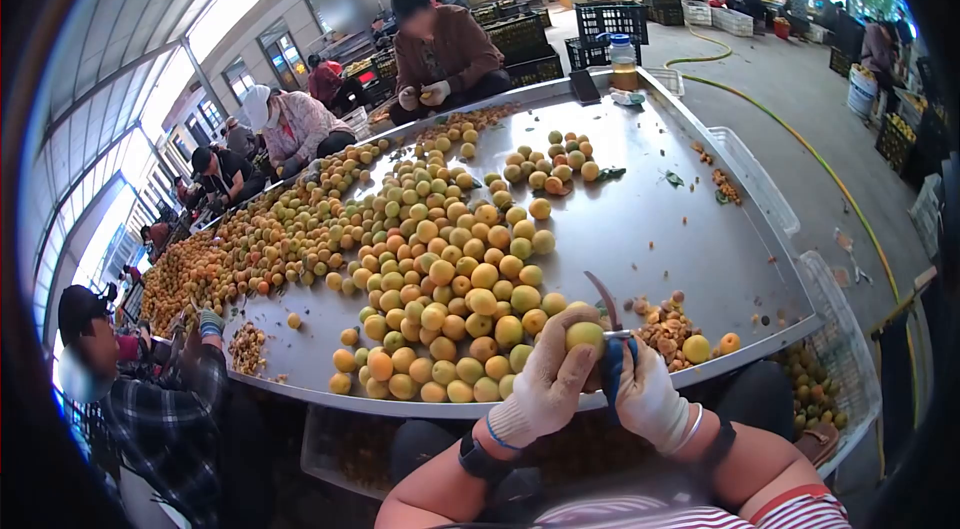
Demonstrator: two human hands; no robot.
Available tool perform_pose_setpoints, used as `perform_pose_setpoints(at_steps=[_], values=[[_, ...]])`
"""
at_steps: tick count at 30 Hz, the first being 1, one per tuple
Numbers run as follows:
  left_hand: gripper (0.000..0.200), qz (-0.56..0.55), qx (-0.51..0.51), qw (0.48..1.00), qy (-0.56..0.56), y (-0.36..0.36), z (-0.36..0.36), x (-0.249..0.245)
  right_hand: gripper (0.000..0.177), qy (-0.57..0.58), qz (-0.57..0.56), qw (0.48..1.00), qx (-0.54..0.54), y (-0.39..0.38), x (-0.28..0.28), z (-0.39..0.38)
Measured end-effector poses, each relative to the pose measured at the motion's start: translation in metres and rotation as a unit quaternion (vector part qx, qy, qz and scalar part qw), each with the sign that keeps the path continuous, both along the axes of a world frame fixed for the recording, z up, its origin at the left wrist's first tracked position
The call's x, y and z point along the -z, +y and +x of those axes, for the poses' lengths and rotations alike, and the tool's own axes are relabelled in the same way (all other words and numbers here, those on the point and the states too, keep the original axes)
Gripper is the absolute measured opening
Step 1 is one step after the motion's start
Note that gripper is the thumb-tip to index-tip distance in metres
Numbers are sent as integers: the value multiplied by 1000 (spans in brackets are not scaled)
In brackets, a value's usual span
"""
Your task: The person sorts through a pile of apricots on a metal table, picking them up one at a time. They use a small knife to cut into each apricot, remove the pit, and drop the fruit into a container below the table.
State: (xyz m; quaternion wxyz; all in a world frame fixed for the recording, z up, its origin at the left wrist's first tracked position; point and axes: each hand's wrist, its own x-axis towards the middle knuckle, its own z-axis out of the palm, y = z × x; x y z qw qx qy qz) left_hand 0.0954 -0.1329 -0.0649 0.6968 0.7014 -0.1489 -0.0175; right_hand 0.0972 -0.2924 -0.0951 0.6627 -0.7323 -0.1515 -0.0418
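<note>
In my gloved left hand [548, 379], near the table's front edge, is a yellow-green fruit [584, 335]. My gloved right hand [646, 394] grips a blue-handled curved knife [603, 297], its blade pointing up beside the fruit. Just beyond my hands lies a heap of peels and scraps [667, 327], with a couple of loose fruits [697, 348] at its right. A large pile of yellow and orange fruit [440, 299] spreads to the left over the metal table [640, 229].
A co-worker in a plaid shirt [165, 429] sits at the left; another [445, 54] works across the table. A jar [623, 64] stands at the far corner. Plastic crates [840, 369] line the right side, and a hose [800, 139] crosses the floor.
</note>
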Motion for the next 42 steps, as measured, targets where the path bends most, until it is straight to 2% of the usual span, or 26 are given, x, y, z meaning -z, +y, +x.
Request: perform_pose_setpoints(at_steps=[3, 4, 5, 7, 8, 9, 10, 11, 12, 14, 15, 17, 19, 21, 22, 25, 29, 31, 33, 36, 42], values=[[42, 53, 52, 997, 35, 6, 5, -11, 21, -51, -77, 996, 14, -9, -10, 3], [48, 41, 55, 998, -15, 8, 15, 4, 20, -80, -81, 993, 15, -12, 2, 9], [48, 40, 53, 998, -11, 11, 16, 8, 20, -77, -82, 994, 13, -11, 2, 10], [49, 59, 40, 997, 6, 13, 18, 4, 20, 19, -42, 998, -44, -14, -3, 14], [49, 22, 41, 997, 54, 17, 21, 9, 19, 146, 55, 982, -103, -14, -12, 16], [49, -25, 51, 990, 130, 18, 20, 0, 19, 161, 53, 981, -91, -21, -11, 22], [48, -70, 54, 986, 144, 19, 21, 0, 24, 313, 238, 884, -252, -28, -7, 28], [47, -114, 55, 980, 157, 19, 22, 1, 30, 428, 409, 707, -388, -35, -4, 32], [50, -146, 66, 974, 158, 19, 23, 1, 30, 433, 413, 707, -376, -39, -9, 29], [61, -220, 70, 962, 145, 15, 21, -5, 34, 302, 360, 824, -317, -36, -28, 23], [61, -220, 70, 962, 149, 14, 21, -7, 34, 305, 362, 823, -315, -34, -28, 22], [67, -232, 60, 966, 96, 15, 21, -8, 34, 206, 220, 942, -151, -31, -27, 22], [68, -240, 62, 962, 112, 17, 21, -8, 27, 204, 201, 946, -149, -29, -26, 20], [66, -223, 38, 970, 84, 18, 22, -3, 17, 126, 196, 961, -148, -25, -17, 18], [66, -223, 36, 970, 87, 19, 23, -2, 14, 84, 103, 980, -148, -27, -27, 12], [63, -242, 38, 967, 71, 21, 23, -2, 18, 27, 37, 989, -138, -26, -27, 9], [69, -247, 27, 965, 86, 21, 20, -5, 16, 38, 9, 988, -146, -26, -27, 7], [72, -255, 31, 962, 93, 22, 19, -4, 14, 9, -15, 990, -143, -25, -26, 6], [80, -220, 20, 973, 68, 24, 19, 0, 13, 0, -20, 991, -136, -24, -21, 5], [69, -219, 46, 974, 34, 21, 18, -7, 13, 6, -7, 991, -133, -22, -17, 4], [69, -238, 14, 969, 59, 14, 1, -23, 14, 55, 17, 990, -129, -21, -20, -2]])
